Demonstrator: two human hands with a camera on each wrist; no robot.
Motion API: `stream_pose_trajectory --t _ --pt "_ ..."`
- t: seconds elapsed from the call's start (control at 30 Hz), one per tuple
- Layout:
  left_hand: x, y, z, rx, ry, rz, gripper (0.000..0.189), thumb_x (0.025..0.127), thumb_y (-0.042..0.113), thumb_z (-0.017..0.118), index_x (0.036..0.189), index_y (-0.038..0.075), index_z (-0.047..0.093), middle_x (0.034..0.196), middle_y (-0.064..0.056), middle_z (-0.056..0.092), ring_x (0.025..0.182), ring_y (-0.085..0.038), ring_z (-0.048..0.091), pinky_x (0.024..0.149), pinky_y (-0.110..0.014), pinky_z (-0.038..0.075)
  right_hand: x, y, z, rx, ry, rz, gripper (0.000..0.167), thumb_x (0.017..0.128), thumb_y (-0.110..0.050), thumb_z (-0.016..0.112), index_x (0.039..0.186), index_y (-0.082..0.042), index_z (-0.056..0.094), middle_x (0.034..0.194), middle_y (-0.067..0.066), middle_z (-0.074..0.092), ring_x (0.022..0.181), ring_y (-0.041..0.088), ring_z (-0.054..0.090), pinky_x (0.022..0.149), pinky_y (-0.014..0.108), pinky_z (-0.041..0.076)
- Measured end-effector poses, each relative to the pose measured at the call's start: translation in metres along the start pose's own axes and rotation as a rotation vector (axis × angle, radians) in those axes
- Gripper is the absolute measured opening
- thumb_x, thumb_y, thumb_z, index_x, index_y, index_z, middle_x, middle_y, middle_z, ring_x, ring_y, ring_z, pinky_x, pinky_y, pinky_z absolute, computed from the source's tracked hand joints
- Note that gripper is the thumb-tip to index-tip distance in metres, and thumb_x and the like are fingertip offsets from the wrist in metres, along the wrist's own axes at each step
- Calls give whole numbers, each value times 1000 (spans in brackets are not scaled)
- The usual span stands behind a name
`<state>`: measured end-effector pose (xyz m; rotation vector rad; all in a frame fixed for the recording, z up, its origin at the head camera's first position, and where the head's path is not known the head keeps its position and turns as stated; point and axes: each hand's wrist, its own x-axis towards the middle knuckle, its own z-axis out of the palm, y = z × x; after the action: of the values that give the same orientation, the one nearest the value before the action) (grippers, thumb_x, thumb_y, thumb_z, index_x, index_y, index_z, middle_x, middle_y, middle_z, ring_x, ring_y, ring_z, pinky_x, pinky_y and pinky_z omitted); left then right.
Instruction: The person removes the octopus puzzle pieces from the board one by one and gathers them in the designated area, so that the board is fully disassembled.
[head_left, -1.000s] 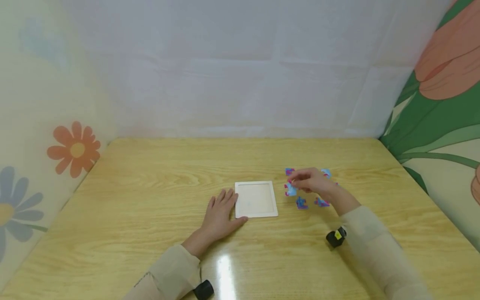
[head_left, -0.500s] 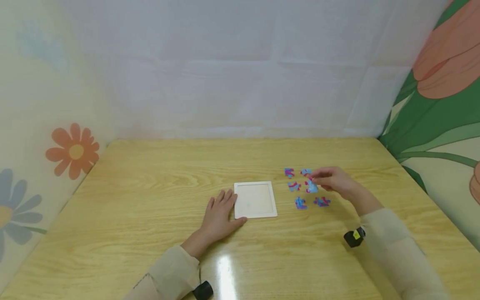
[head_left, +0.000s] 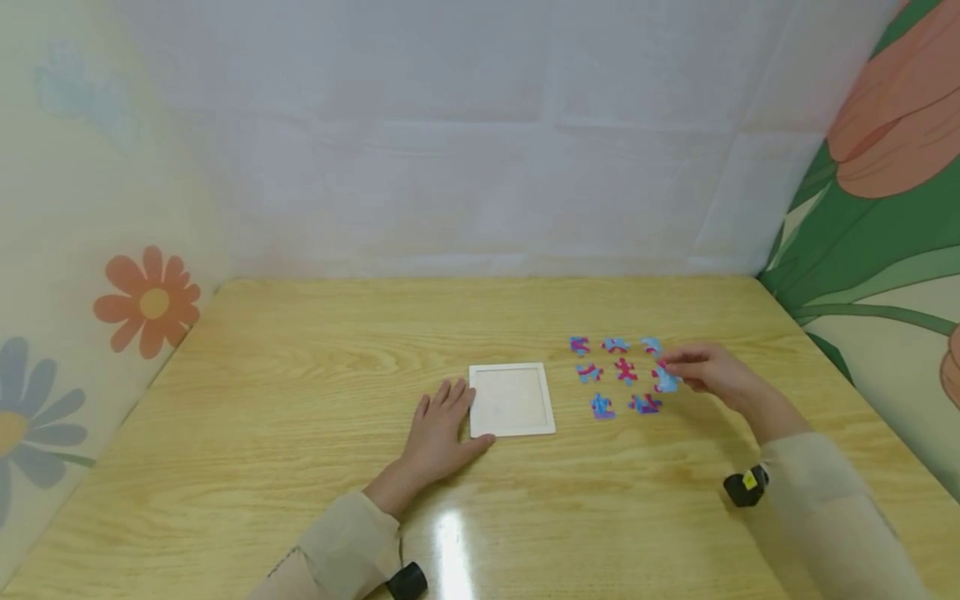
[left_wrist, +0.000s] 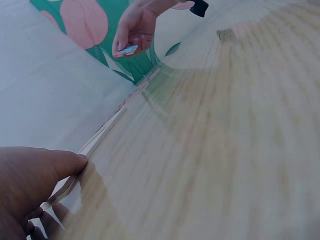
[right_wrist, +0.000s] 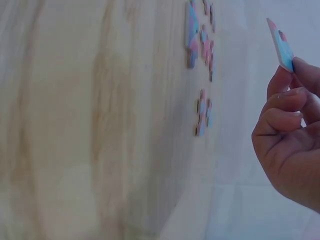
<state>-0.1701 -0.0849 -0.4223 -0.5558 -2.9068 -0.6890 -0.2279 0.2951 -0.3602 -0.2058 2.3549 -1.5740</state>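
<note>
My right hand [head_left: 705,373] pinches a light blue and pink jigsaw piece [head_left: 665,380] between thumb and fingertips, at the right side of the loose pieces. In the right wrist view the held jigsaw piece [right_wrist: 283,50] stands tilted on edge, raised off the wood. My left hand [head_left: 441,429] lies with fingers spread along the left side of a square white puzzle frame [head_left: 512,435], thumb at its near corner. The left wrist view shows the left thumb [left_wrist: 67,162] against the frame's edge [left_wrist: 102,132]. The frame's recess holds no piece.
Several loose blue and pink jigsaw pieces, among them a red one [head_left: 626,370], lie in rough rows right of the frame. The wooden table [head_left: 300,350] ends at a white cloth [head_left: 480,167] behind and painted flower panels on both sides.
My right hand has moved right across the loose pieces, carrying the pinched jigsaw piece from the left of them to their right side. My left hand and the frame have stayed put.
</note>
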Motion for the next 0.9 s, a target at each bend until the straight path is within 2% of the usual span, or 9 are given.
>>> stream_pose_trajectory --t 0.23,0.3,0.5,0.57,0.7,0.83,0.9 --pt "-1 0 0 -4 0 -1 72 75 44 61 127 -1 40 134 -18 30 124 -34 18 96 -51 10 -5 17 -12 67 15 40 17 83 -2 52 96 5 61 59 -4 42 48 6 35 45 19 31" --pt "-1 0 0 -7 2 1 72 75 43 61 127 -1 40 134 -18 30 124 -34 18 96 -52 10 -6 22 -15 71 17 51 17 83 -2 52 96 4 62 58 -4 41 48 6 35 45 19 32" --pt "-1 0 -1 -23 11 10 72 75 42 62 127 -2 40 133 -19 31 124 -34 18 96 -52 10 -9 30 -23 51 32 97 18 83 -5 53 86 -16 66 63 -4 45 53 7 39 49 21 35" --pt "-1 0 -1 -22 12 9 72 75 42 62 127 -2 39 133 -19 30 124 -34 18 96 -52 10 -10 31 -24 48 35 112 17 83 -6 54 85 -18 66 65 -4 47 54 8 40 50 21 36" --pt "-1 0 -1 -19 11 7 72 75 43 61 127 -1 39 134 -19 30 124 -34 18 96 -52 10 -9 34 -26 41 31 129 14 84 -6 54 91 -9 65 65 -3 47 53 8 40 49 22 36" --pt "0 1 -1 -19 12 9 72 75 43 61 127 -1 39 133 -19 30 124 -34 19 96 -52 10 -9 35 -27 10 23 144 21 84 -8 54 100 4 60 66 -2 47 54 9 40 50 22 36" --pt "0 1 -2 -22 13 10 72 75 43 61 127 -2 40 133 -19 31 124 -34 19 96 -52 10 -9 36 -27 2 21 152 24 84 -9 54 102 6 59 68 -2 48 56 9 41 51 23 37"
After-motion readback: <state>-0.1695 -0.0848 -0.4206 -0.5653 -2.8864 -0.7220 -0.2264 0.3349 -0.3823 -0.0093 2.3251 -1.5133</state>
